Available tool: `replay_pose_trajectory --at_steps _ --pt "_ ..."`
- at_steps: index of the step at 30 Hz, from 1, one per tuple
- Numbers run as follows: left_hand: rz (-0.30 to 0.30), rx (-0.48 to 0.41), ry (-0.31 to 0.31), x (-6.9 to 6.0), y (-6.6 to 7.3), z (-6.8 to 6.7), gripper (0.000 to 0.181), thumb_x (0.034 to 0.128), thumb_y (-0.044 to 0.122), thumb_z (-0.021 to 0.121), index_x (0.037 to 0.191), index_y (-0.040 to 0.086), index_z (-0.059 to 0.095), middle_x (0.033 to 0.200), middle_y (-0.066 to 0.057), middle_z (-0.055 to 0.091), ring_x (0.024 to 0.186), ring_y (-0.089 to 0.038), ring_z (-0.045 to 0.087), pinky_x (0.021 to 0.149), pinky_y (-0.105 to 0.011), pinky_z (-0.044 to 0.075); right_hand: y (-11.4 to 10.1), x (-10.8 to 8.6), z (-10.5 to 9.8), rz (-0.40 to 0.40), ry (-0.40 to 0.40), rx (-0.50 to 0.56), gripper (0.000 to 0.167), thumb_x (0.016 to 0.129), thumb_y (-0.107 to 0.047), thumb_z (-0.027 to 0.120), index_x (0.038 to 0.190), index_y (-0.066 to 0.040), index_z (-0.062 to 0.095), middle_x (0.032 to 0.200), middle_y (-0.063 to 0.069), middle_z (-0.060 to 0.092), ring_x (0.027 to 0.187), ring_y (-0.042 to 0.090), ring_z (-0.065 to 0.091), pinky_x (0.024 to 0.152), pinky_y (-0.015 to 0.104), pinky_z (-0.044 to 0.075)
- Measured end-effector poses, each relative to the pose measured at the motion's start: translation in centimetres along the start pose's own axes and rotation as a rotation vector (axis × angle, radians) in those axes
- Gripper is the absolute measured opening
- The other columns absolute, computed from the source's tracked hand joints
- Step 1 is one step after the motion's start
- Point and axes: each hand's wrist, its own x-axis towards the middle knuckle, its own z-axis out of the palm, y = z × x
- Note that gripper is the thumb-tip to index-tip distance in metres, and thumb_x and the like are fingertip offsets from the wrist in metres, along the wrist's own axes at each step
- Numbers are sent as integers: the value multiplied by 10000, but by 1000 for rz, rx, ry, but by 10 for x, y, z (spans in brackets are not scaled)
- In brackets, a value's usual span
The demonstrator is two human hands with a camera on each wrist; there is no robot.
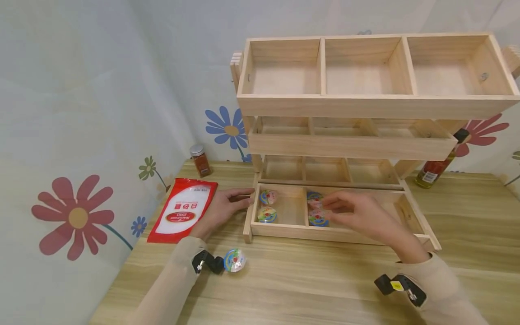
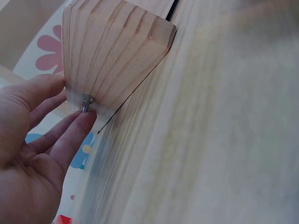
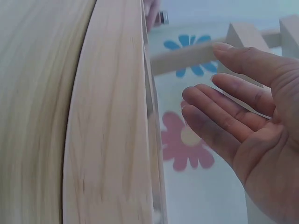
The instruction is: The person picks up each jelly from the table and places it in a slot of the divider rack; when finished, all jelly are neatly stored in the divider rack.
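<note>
My left hand rests at the left end of the wooden rack's bottom tray. In the left wrist view, a fingertip touches the wooden side panel beside a metal bolt. Over the middle compartment hovers my right hand, its fingers loosely bent and nothing visible between them in the right wrist view. Beneath its fingertips lie small cups with colourful lids, partly hidden. The left compartment contains a pink-lidded cup and a yellowish one. Another round-lidded cup stands on the table near my left wrist.
Above the bottom tray rise further tiers of divided wooden trays. A red and white bag lies left of the rack, with a spice jar behind it. At the right stands a dark-capped bottle.
</note>
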Motion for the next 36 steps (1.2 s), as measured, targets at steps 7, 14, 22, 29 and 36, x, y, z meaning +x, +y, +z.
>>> replay_pose_trajectory --at_steps 7,14,22,29,36 --pt "20 -30 -6 0 -3 -1 425 993 196 784 1384 47 710 1344 -134 713 1243 -312 665 1062 -470 504 -14 13 24 -102 -49 27 331 967 -195 814 1251 -46 731 1203 96 758 1073 302 737 943 474 581" --pt "11 -12 -2 0 -3 -1 434 988 221 792 1385 66 715 1334 -122 720 1240 -301 668 1060 -456 507 -29 25 49 -209 -105 1 331 972 -192 808 1243 -21 726 1199 90 758 1061 260 741 930 408 591" --pt "10 -9 -3 0 -3 -1 440 987 247 795 1383 71 717 1346 -109 716 1255 -299 662 1067 -479 501 -48 37 77 -217 -193 93 343 963 -131 806 1264 1 709 1224 119 752 1099 267 732 962 387 579" --pt "-1 8 -7 0 0 -3 434 986 258 795 1382 94 723 1346 -72 720 1263 -271 660 1069 -451 503 -57 48 101 -296 -234 132 341 942 -60 817 1251 27 705 1217 146 745 1116 312 727 944 311 579" --pt "8 -1 -3 0 -2 -2 414 988 238 793 1368 86 730 1323 -70 732 1251 -261 670 1073 -447 496 -62 55 119 -315 -261 151 348 951 -77 814 1255 40 693 1213 162 737 1136 320 715 960 299 568"
